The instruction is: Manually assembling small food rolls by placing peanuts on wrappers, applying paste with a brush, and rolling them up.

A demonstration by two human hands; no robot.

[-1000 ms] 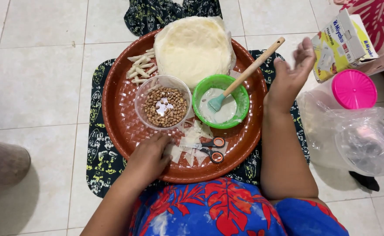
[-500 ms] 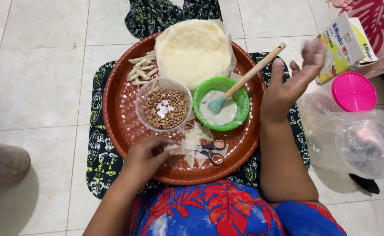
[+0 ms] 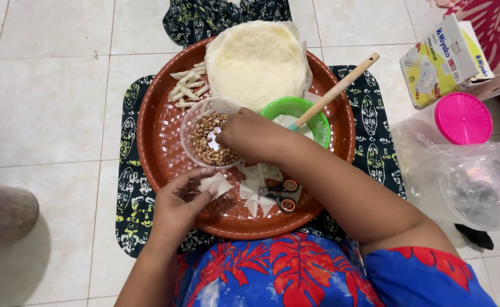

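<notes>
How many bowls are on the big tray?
2. The clear bowl of peanuts sits under the right hand; the green bowl with the wooden spoon is beside it.

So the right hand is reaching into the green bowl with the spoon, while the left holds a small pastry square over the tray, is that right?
Not quite. In the head view the right hand reaches into the clear bowl of peanuts, not the green bowl with the spoon. The left hand does hold a small pastry square over the tray.
</notes>
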